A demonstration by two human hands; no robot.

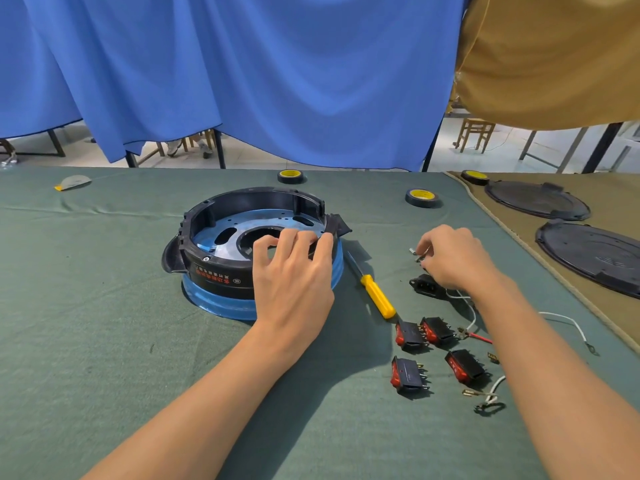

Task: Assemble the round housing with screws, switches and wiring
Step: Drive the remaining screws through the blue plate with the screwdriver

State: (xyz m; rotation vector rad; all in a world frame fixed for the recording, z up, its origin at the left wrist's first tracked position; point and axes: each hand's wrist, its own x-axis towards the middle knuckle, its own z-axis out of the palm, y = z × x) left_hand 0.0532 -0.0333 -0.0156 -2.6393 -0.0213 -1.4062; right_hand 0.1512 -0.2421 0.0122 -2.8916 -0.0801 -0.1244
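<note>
Housing: the round housing (221, 275) sits mid-tabletop (104, 306), open side up, blue base down.
Left hand (291, 271): my fingers (322, 242) are curled over the near-right rim, steadying it.
Right hand (453, 258): fingers pinching a tiny metal part, a screw (412, 251) I reckon, well right of the housing.
Handling: looks like stiff, light plastic that could skid on the cloth, so grip the rim. The screw looks easy to drop.
Room: the screwdriver (375, 294) lies just beside the housing and the rocker switches (410, 336) crowd my right wrist. There's open cloth to the left, with the tabletop's edges well away.
</note>
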